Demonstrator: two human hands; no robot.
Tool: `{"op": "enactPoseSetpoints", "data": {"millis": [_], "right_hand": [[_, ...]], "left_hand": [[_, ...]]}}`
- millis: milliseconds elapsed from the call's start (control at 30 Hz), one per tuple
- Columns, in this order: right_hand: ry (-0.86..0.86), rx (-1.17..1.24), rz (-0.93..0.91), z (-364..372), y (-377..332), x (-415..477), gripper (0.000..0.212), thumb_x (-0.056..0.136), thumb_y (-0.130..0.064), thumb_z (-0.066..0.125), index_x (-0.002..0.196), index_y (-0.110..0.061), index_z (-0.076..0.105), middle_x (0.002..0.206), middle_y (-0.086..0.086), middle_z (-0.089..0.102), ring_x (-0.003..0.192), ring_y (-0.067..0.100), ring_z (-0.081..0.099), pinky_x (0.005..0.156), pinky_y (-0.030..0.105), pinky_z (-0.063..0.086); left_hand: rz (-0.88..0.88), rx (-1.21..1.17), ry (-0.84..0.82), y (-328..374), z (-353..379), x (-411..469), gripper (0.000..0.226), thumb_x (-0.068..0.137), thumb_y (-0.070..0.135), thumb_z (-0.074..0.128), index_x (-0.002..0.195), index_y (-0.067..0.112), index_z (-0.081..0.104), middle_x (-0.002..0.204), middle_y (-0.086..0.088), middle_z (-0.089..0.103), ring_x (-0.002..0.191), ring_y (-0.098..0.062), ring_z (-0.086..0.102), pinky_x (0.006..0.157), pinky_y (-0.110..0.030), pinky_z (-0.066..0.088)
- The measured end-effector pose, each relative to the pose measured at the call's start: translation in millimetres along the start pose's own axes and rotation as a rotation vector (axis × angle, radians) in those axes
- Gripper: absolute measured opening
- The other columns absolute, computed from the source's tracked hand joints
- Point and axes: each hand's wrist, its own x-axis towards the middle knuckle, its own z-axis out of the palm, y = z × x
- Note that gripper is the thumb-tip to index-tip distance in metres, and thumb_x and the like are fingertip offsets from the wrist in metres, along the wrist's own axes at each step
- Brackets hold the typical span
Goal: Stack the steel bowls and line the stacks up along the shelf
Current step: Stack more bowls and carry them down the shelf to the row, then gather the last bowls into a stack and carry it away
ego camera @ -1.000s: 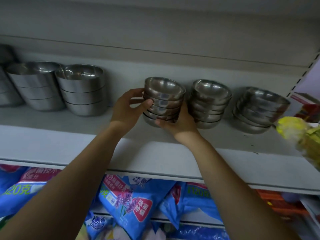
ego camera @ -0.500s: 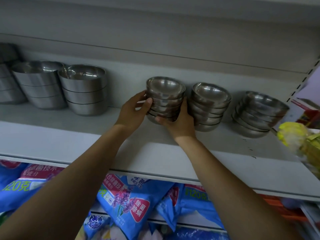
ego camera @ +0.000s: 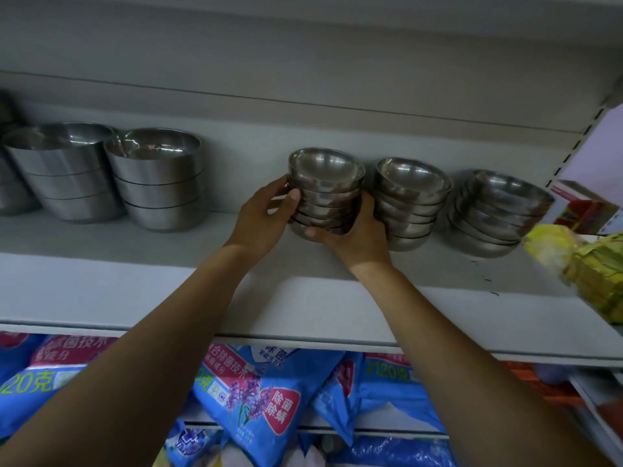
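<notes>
lining up a stack of small steel bowls on the shelf

judging from how things lie, the task looks well along. all the bowls in view are already stacked, and none lies loose on the shelf (ego camera: 101,284). to the right of the hands, two stacks of small bowls stand in a row: the near stack (ego camera: 409,203) is just beside the right hand, and the far stack (ego camera: 499,214) is further right, leaning a little, so it may need straightening. well to the left of the hands stand two stacks of larger bowls (ego camera: 158,178), with a wide bare gap of shelf between them and the hands. what seems left is to set the held stack in line and perhaps close the spacing; more stacks may be past the left edge, i cannot tell.

the held stack (ego camera: 325,190) sits between the two hands. the left hand (ego camera: 261,219) is curled around its left side, thumb pressed on the front of the rims, fingers hidden behind. the right hand (ego camera: 357,235) cups it low on the right, thumb under the lowest bowl, fingers wrapped between this stack and the near stack. both hands are partly closed and grip the same stack. whether its base touches the shelf or is lifted slightly, i cannot tell, since the right hand covers it.
</notes>
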Motion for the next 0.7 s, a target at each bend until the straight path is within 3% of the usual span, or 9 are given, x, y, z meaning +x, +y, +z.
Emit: {"op": "enactPoseSetpoints", "data": {"millis": [333, 433, 500, 600, 700], "right_hand": [[0.022, -0.142, 0.087, -2, -15, -10, 0.108, 0.066, -0.048, 0.092, 0.153, -0.021, 0.034, 0.147, -0.001, 0.056, 0.132, 0.019, 0.055, 0.108, 0.032, 0.046], [0.074, -0.264, 0.097, 1, -26, -15, 0.093, 0.069, -0.052, 0.087, 0.146, -0.021, 0.045, 0.142, 0.001, 0.06, 0.13, 0.024, 0.057, 0.102, 0.03, 0.047], [0.108, -0.319, 0.139, 4, -32, -21, 0.07, 0.076, -0.047, 0.083, 0.135, -0.02, 0.058, 0.134, 0.005, 0.066, 0.124, 0.028, 0.06, 0.096, 0.028, 0.045], [0.24, -0.271, 0.21, 18, -45, -40, 0.055, 0.078, -0.049, 0.078, 0.12, -0.016, 0.068, 0.12, 0.007, 0.072, 0.114, 0.029, 0.065, 0.09, 0.029, 0.047], [0.345, -0.211, 0.222, 42, -72, -69, 0.043, 0.086, -0.031, 0.079, 0.122, -0.011, 0.067, 0.121, 0.006, 0.07, 0.113, 0.023, 0.064, 0.085, 0.022, 0.042]], "left_hand": [[-0.006, 0.032, -0.168, 9, -18, 1, 0.043, 0.101, 0.047, 0.054, 0.142, 0.035, 0.053, 0.138, 0.006, 0.06, 0.123, -0.014, 0.059, 0.107, -0.041, 0.05], [-0.015, 0.086, -0.255, 13, -32, 0, 0.045, 0.1, 0.047, 0.055, 0.143, 0.034, 0.053, 0.141, 0.008, 0.059, 0.129, -0.015, 0.056, 0.105, -0.029, 0.045], [-0.035, 0.129, -0.28, 16, -48, -3, 0.053, 0.098, 0.049, 0.059, 0.147, 0.032, 0.049, 0.145, 0.006, 0.056, 0.132, -0.014, 0.053, 0.101, -0.025, 0.041], [0.007, 0.193, -0.3, 19, -83, -16, 0.056, 0.093, 0.05, 0.066, 0.145, 0.032, 0.052, 0.139, 0.009, 0.057, 0.129, -0.008, 0.053, 0.099, -0.022, 0.042], [0.07, 0.288, -0.335, 22, -135, -34, 0.056, 0.094, 0.046, 0.066, 0.145, 0.032, 0.051, 0.138, 0.012, 0.054, 0.129, -0.005, 0.051, 0.107, -0.024, 0.041]]}}
